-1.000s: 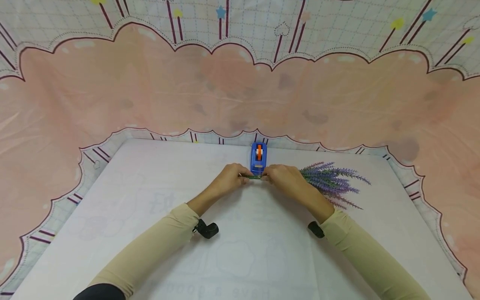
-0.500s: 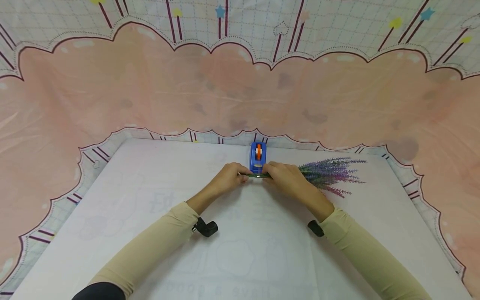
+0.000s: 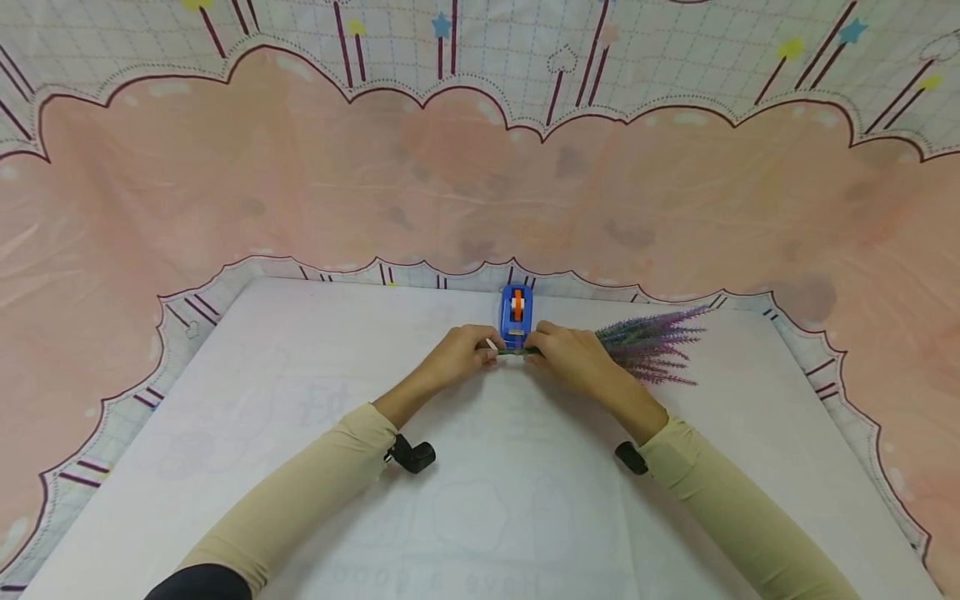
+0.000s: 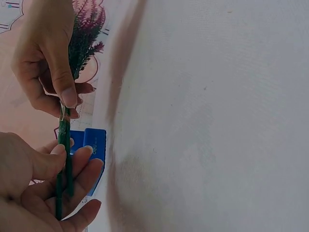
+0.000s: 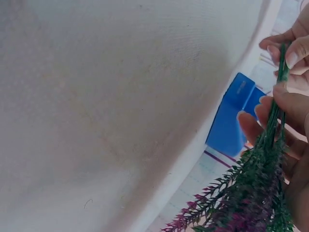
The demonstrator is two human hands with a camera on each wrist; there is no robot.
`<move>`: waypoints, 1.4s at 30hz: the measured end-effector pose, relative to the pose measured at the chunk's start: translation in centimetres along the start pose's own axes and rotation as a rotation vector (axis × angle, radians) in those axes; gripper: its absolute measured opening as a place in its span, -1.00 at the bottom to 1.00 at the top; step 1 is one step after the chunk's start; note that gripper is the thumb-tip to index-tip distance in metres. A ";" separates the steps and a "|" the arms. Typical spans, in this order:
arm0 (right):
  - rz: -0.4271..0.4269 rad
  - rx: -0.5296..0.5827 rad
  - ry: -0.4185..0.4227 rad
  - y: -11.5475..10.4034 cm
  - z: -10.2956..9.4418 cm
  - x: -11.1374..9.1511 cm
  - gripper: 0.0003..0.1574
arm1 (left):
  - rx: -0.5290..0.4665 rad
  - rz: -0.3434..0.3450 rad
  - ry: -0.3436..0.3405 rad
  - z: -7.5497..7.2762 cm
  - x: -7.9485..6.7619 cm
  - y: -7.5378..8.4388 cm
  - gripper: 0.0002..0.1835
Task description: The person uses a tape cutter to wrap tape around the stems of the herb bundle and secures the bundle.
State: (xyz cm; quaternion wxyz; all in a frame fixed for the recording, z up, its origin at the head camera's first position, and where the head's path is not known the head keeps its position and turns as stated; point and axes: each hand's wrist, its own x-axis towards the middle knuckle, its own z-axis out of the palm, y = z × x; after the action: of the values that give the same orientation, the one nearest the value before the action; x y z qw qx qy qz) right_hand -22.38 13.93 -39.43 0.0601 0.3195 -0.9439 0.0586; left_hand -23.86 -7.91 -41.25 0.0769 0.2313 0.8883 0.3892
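Note:
A bunch of artificial lavender (image 3: pixel 652 346) lies sideways in both hands, purple flower spikes to the right and green stems (image 4: pixel 60 183) to the left. My left hand (image 3: pixel 456 357) pinches the stem ends between thumb and fingers. Closer to the flowers, my right hand (image 3: pixel 573 354) holds the stems with its thumb on top, as the right wrist view shows. A shiny clear band, like tape, shows on the stems just below the right fingertips in the left wrist view. Directly behind the stems stands a blue tape dispenser (image 3: pixel 516 317) with an orange hub.
Both hands work over a white-covered table (image 3: pixel 480 500), towards its far edge. Beyond hangs a pink and white patterned cloth (image 3: pixel 480 192) with a scalloped border. A black wrist camera (image 3: pixel 412 457) is strapped at the left cuff, another camera (image 3: pixel 632 458) at the right.
The lavender has turned about its stems: its flower spikes have swung upward and look more bunched and pinker. More stem shows between the hands than one second ago. Both arms stay nearly in place.

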 end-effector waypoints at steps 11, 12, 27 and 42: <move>0.011 -0.001 -0.013 0.1 0.1 0.0 -0.78 | 0.030 -0.023 -0.008 0.0 0.2 0.0 -0.86; 0.011 0.000 -0.013 0.1 0.2 0.0 -0.78 | 0.038 -0.022 -0.004 0.0 0.3 0.0 -0.86; 0.014 0.002 0.036 0.2 0.1 0.3 -0.82 | 0.141 0.075 0.033 0.1 0.8 -0.1 -0.79; -0.021 -0.003 0.081 0.7 0.3 0.4 -0.66 | 0.172 0.122 0.066 -0.3 0.9 -0.5 -0.80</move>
State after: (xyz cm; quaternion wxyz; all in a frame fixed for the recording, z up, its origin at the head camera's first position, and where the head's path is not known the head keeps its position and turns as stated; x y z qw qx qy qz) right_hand -23.18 14.23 -39.68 0.0993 0.3265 -0.9374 0.0694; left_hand -24.92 -7.92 -41.36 0.0037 0.2779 0.9047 0.3228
